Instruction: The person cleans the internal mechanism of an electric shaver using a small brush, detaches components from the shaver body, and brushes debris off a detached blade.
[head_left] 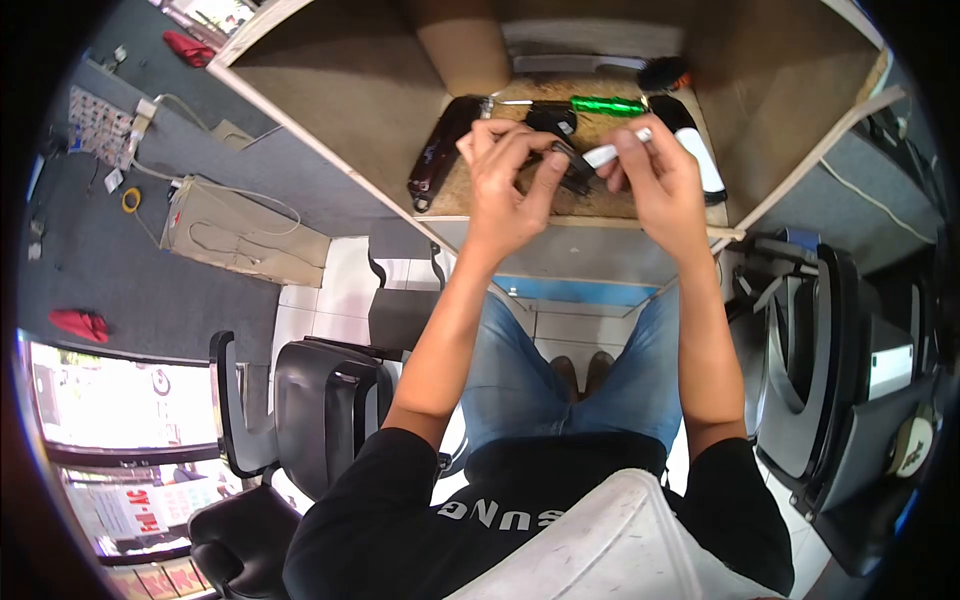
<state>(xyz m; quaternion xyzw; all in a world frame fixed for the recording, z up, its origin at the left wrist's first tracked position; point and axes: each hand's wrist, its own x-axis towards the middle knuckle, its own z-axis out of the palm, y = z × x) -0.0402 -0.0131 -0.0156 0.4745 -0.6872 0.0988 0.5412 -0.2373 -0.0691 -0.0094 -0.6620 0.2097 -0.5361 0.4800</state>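
My left hand [508, 180] pinches a small dark part [572, 160] between thumb and fingers, above the wooden work surface. Between the fingers of my right hand [655, 178] is a slim white piece [602, 156], its inner end meeting the dark part; its exact kind is unclear. Left of my left hand lies a long, glossy dark casing [437, 155]. Beyond both hands rests a screwdriver with a green handle [608, 105]. Beside my right hand is a white piece with a black edge [700, 165]. Small dark parts below the fingers are partly hidden.
Wooden side panels [340, 80] enclose the work surface. A dark brush-like item [663, 74] lies at the back. Black chairs stand left [325, 415] and right [800, 360]. A beige box-shaped unit [245, 235] with a cable is on the left.
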